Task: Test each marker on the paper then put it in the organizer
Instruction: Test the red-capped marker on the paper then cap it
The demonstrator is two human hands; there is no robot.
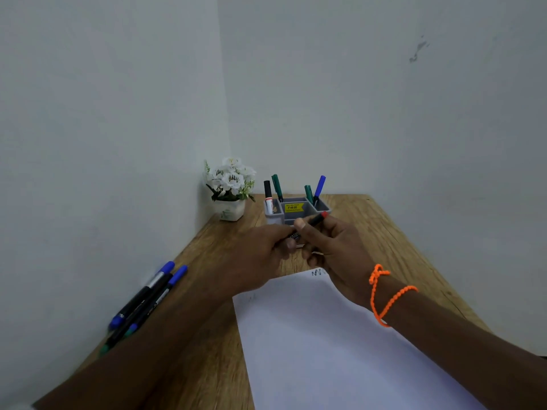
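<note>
Hands meet above the wooden counter [370, 229], both gripping one black marker with a red end [313, 221]: the right hand [334, 247] pinches its upper barrel between thumb and fingers, while the left hand [266, 255] closes on its lower end; whether the cap is going on or coming off cannot be told. The marker slants up to the right, its printed barrel half hidden by fingers. Just beyond the hands stands the grey organizer [296, 210], already holding a black-and-white marker [268, 196], three green markers or so [277, 186] and a blue marker [319, 186], so part of the job looks done. Beneath the right hand, the white paper [340, 344] bears a dark squiggle [319, 272] at its far edge. Left of the left forearm, a bundle of blue-capped markers [148, 294] lies by the wall, seemingly untested. An orange cord bracelet [384, 294] circles the right wrist; a white flower pot [231, 187] sits left of the organizer.
</note>
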